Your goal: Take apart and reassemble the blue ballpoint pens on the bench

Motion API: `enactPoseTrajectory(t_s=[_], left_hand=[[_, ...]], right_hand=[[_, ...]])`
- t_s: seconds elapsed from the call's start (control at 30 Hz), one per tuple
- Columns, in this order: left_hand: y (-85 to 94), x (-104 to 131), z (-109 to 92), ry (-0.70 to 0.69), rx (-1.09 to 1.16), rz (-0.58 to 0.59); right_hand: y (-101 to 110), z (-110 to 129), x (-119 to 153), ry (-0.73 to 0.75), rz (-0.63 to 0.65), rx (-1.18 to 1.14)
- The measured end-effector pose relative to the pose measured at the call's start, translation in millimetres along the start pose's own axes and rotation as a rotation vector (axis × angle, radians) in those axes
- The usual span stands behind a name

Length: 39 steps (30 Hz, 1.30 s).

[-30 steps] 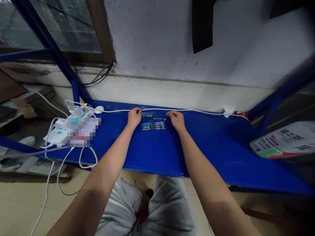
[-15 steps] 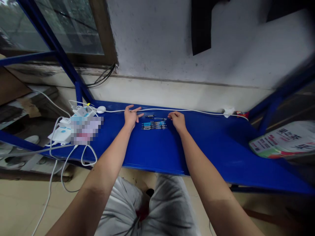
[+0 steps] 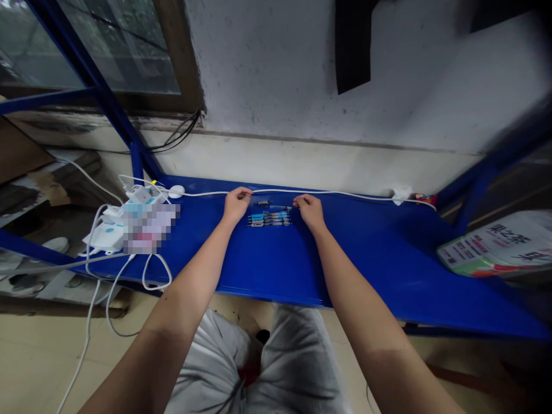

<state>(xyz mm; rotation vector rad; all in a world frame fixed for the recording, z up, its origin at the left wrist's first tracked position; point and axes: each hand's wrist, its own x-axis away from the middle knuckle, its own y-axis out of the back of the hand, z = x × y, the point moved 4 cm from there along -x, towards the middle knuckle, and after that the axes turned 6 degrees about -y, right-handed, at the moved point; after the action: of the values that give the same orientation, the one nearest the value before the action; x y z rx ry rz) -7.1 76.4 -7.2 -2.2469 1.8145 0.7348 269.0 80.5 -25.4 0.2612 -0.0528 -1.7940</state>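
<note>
On the blue tabletop (image 3: 276, 259), several pens (image 3: 269, 218) with blue or grey grips lie side by side in a row. Just beyond them are small dark pen parts (image 3: 262, 203) and a thin clear pen piece (image 3: 280, 207). My left hand (image 3: 237, 205) is at the left of these parts, its fingers drawn together; whatever is between them is too small to make out. To the right, my right hand (image 3: 309, 211) has its fingertips pinched close to the end of the clear piece. Whether it grips that piece, I cannot tell.
A white cable (image 3: 345, 194) runs along the back edge by the wall. White power strips (image 3: 107, 230) with tangled cords crowd the left end. A large labelled package (image 3: 495, 244) stands at the right, and blue frame posts (image 3: 135, 161) rise at the ends.
My left hand's spread fingers have closed together and the hand has shifted slightly right, towards the small parts. My right hand stays pinched in nearly the same place. The pen row looks unchanged.
</note>
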Motion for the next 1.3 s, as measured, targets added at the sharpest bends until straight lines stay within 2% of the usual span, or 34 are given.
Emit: enactPoseTrajectory(t_s=[0.13, 0.27, 0.8, 1.07, 1.3], left_hand=[[-12.6, 6.7, -9.2, -0.202, -0.257, 0.246], [-17.7, 11.5, -10.3, -0.271, -0.409, 0.346], [-17.8, 8.2, -8.9, -0.116, -0.464, 0.427], [-23.8, 12.5, -34.5, -0.248, -0.290, 0.358], [-30.5, 16.8, -41.1, -0.271, -0.239, 0.369]], right_hand=[[-1.4, 2.9, 2.5, 0.047, -0.003, 0.047], [-3.5, 4.7, 4.8, 0.078, -0.001, 0.077], [-5.7, 12.7, 11.2, 0.103, 0.003, 0.151], [-25.5, 43.0, 34.7, 0.449, 0.146, 0.324], [-32.2, 44.4, 38.0, 0.464, 0.151, 0.320]])
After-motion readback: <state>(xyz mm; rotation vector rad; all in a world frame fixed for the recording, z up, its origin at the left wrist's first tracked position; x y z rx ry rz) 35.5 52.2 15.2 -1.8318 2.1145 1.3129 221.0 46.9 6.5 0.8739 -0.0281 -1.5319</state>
